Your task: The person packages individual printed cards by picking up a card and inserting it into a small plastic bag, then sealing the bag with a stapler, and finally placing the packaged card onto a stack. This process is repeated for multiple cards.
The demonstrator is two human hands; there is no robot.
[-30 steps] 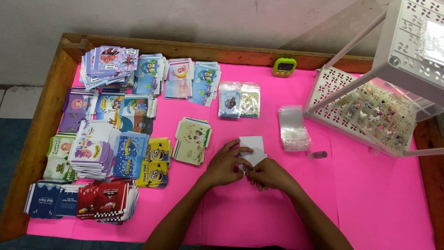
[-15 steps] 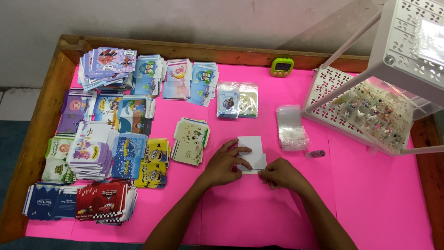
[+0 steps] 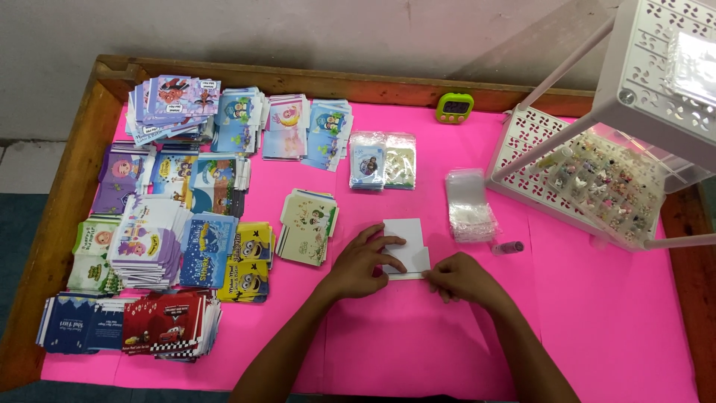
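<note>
A small white envelope (image 3: 406, 245) lies on the pink table top (image 3: 597, 321) near its middle. My left hand (image 3: 363, 263) presses flat on the envelope's left part, fingers spread over it. At the envelope's lower right corner, my right hand (image 3: 459, 278) pinches a thin strip along the bottom edge. A cream stack of cartoon cards (image 3: 306, 227) sits just left of my left hand.
Many stacks of coloured cartoon cards (image 3: 160, 239) cover the left half. Two sealed packets (image 3: 382, 160), a pile of clear bags (image 3: 470, 203), a small pink tube (image 3: 509, 247), a green timer (image 3: 454, 108) and a white rack with small trinkets (image 3: 597, 175) stand at right. Wooden rim (image 3: 60, 224) all round.
My right hand has slid right along the envelope's bottom edge, away from my left hand. The left hand stays on the envelope.
</note>
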